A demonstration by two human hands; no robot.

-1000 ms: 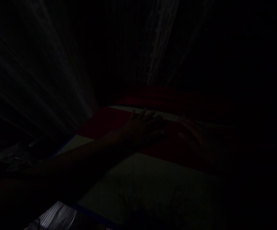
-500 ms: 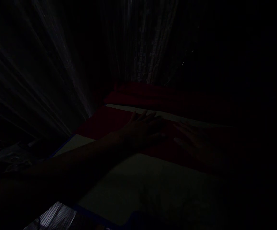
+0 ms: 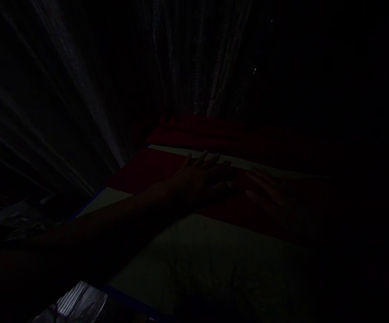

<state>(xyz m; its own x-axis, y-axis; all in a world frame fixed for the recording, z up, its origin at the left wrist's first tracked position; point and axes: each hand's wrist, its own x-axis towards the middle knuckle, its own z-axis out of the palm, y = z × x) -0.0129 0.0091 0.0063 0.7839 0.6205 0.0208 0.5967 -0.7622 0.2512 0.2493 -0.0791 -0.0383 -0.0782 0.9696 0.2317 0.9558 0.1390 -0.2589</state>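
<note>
The scene is very dark. A strip of red cloth (image 3: 147, 168) lies flat across a pale board or table top (image 3: 194, 251) with a blue edge. My left hand (image 3: 197, 179) rests on the red cloth, palm down, fingers spread, its fingertips near the far edge of the strip. To its right, my right hand (image 3: 270, 193) is also on the cloth, fingers stretched out toward the left hand; its wrist fades into the dark. Neither hand grips anything that I can see.
More red fabric (image 3: 194, 128) lies bunched beyond the far edge. Hanging curtains (image 3: 83, 85) stand at the left and back. Crumpled clear plastic (image 3: 19, 217) is at the left, and a shiny striped sheet (image 3: 76, 303) sits below the near edge. The right side is black.
Both hands stay almost in place on the red cloth, the right one shifting slightly. The curtains at the back have moved a little in view.
</note>
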